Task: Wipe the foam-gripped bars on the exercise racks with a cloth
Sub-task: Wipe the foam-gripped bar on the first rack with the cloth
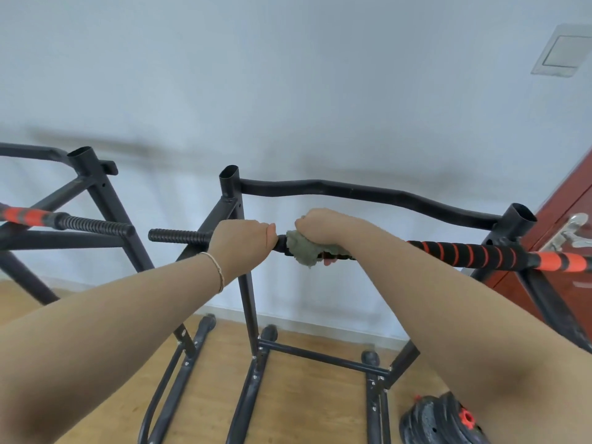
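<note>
Head view. A black rack point(245, 293) is seen standing on the wooden floor point(304, 398) against a pale wall point(288, 91). Its two uprights are joined at the top by a wavy crossbar point(352, 190).

A bar point(179, 236) is carried across the rack from the left upright to the right one. Its threaded left end projects past the rack's left edge. A foam grip point(464, 253), black with orange spiral stripes, is seen on the bar's right part, running up to the right upright.

The left hand point(243, 241) is placed on the bar just inside the rack's left upright. Its fingers are curled shut round the bar, knuckles uppermost. A thin bracelet point(218, 272) is worn on that wrist.

The right hand point(323, 227) is set just beside the left, with a short bare stretch of bar between them. Its fingers are closed down over a crumpled grey-green cloth point(302, 251), which is pressed round the bar. The cloth is located near mid-bar, at the left end of the foam grip.

A second rack point(96, 193) is noted by the floor's left edge, carrying a second bar point(96, 225) with the same threaded end. Weight plates point(439, 421) are stacked on the floor by the first rack's right foot. A red-brown door point(573, 187) with a metal handle point(575, 230) is seen at the right.
</note>
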`<state>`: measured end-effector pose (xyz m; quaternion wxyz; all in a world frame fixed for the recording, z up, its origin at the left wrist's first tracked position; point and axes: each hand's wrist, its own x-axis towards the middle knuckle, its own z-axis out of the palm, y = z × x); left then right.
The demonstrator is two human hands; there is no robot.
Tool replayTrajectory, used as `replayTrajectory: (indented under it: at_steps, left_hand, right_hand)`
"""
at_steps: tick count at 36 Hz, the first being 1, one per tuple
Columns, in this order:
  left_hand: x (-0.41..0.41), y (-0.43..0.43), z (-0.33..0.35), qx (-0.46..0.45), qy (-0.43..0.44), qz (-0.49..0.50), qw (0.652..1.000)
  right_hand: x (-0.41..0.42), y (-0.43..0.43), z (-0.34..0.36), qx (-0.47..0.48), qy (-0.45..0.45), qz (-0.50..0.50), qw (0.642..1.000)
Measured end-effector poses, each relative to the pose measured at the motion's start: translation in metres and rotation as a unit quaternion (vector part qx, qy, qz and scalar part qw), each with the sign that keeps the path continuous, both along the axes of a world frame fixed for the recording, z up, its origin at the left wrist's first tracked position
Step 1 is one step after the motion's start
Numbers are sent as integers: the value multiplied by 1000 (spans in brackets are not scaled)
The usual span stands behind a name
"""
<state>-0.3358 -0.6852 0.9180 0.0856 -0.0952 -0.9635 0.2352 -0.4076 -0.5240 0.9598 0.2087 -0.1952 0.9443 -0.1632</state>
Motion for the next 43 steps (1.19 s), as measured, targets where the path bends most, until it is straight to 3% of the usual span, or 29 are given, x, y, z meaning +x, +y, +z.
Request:
replayTrajectory:
  at_steps: [1,3,6,8,11,15,19,23,26,27,30,33,37,41,43]
  left_hand:
    - [0,-1,-1,-2,-6,-2,1000]
    - [-9,-10,2,12,-37,-10,999]
    - [-30,-29,17,48,-103,11,993]
    - [-37,-35,22,69,-151,22,986]
    - [-32,-34,18,86,-216,61,971]
    - [-26,-35,8,-13,-128,10,992]
    - [-21,-36,2,-24,-85,5,996]
    - [-11,-33,-1,-29,-40,17,999]
    - [-3,-30,-1,-33,-29,15,999]
    - [-3,-30,1,-33,-28,12,999]
    - [-11,-36,8,-34,-61,-7,998]
    - [-20,-36,23,-44,-101,-1,994]
    - [-36,-16,30,-2,-50,-18,999]
    - [-42,32,29,148,-77,-29,986]
    - [-39,48,25,138,-101,-26,985]
  right_hand:
    - [2,-2,1,11,32,19,999]
    - [5,-5,-11,23,195,52,979]
    - [17,0,-40,38,423,131,896]
    - [24,6,-61,24,492,151,857]
    - [23,5,-67,-7,511,95,854]
    - [24,-6,-54,-1,472,47,880]
    - [18,-11,-49,54,388,101,915]
    - [12,-19,-15,14,177,40,983]
    - [3,-13,-3,-17,29,6,999]
    - [2,-9,-2,-53,20,-9,998]
    - [2,8,2,-100,121,2,988]
    - [7,45,8,-209,171,-25,963]
    - [8,88,0,-245,279,-77,925]
    - [17,99,-30,-165,339,-48,925]
    - [20,99,-48,-88,409,8,908]
